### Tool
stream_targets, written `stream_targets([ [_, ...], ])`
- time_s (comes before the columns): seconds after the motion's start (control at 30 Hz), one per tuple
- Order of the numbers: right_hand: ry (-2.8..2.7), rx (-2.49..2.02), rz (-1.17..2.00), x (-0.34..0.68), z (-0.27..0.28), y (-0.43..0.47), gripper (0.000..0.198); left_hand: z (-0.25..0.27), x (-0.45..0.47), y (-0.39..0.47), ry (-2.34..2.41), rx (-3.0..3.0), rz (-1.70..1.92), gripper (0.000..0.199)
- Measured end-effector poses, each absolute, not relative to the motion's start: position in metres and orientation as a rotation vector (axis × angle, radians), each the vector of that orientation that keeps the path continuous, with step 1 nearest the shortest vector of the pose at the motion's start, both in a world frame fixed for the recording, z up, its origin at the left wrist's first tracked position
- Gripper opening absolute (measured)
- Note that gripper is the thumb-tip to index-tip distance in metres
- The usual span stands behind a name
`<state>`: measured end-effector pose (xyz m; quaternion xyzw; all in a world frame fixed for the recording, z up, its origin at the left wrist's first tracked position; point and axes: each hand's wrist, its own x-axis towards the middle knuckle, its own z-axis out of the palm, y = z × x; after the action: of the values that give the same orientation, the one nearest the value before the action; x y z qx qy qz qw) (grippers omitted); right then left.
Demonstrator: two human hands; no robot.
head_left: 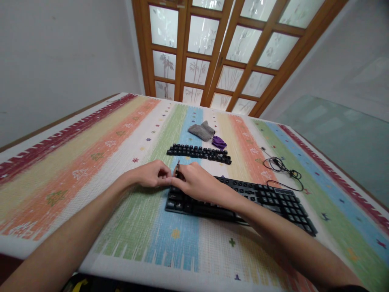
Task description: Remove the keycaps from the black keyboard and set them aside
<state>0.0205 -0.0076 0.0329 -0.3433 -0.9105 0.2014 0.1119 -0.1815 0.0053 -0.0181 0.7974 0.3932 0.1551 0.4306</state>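
Observation:
A black keyboard (209, 209) lies on the cloth, with many of its keycaps off around the middle and its number pad side still capped. My right hand (194, 182) is over its left part, fingers closed round a small dark tool with a reddish tip (178, 167), too small to name more exactly. My left hand (154, 174) is curled beside the keyboard's upper left corner, its fingertips meeting the right thumb; whatever they pinch, if anything, is hidden. Beyond the hands, loose black keycaps (199, 152) stand in rows.
A grey cloth (202, 130) and a purple cloth (219, 142) lie behind the keycaps. On the right, a black cable (284, 170) is coiled. A striped tablecloth (121, 211) covers the table, with wood-framed glass doors (200, 61) past its far edge.

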Motion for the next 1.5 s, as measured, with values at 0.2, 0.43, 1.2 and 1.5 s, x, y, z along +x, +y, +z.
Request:
stream_targets([
  [0.2, -2.549, -1.027, 0.973, 0.022, 0.031, 0.010, 0.033, -0.016, -0.181, 0.004, 1.029, 1.952, 0.320, 0.029],
  [0.43, -2.239, -1.147, 1.448, 0.021, 0.014, 0.032, 0.039, -0.014, -0.182, 0.004, 1.053, 1.939, 0.349, 0.018],
  [1.2, -2.032, -1.011, 1.216, 0.044, 0.011, 0.040, 0.029, -0.019, -0.181, 0.009, 1.083, 1.726, 0.821, 0.033],
  [1.5, -2.133, -0.939, 1.180, 0.065, 0.015, 0.016, 0.027, -0.032, -0.194, 0.023, 1.535, 2.224, 0.909, 0.024],
])
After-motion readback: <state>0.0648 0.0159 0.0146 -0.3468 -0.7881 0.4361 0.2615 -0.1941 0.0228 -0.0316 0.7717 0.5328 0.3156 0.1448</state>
